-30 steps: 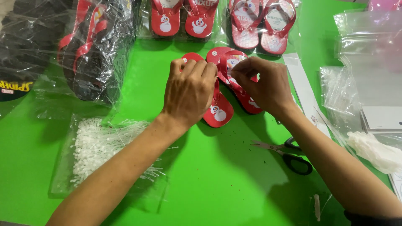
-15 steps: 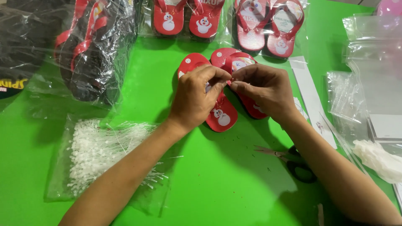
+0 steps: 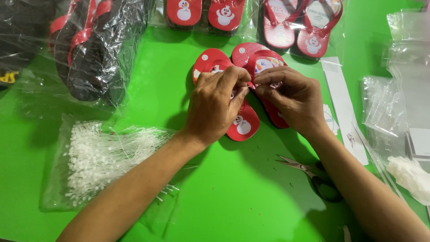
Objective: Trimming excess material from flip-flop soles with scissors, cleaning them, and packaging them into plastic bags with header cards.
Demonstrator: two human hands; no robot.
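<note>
Bare forearms, no sleeves, no rings

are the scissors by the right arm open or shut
Slightly open: the scissors lie flat on the green table, blade tips a little apart.

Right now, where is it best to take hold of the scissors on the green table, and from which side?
Probably grip the scissors at the dark handle loops, coming from the right: the loops lie flat on the green table beside the right forearm, while the pointed, slightly open blades face left.
</note>
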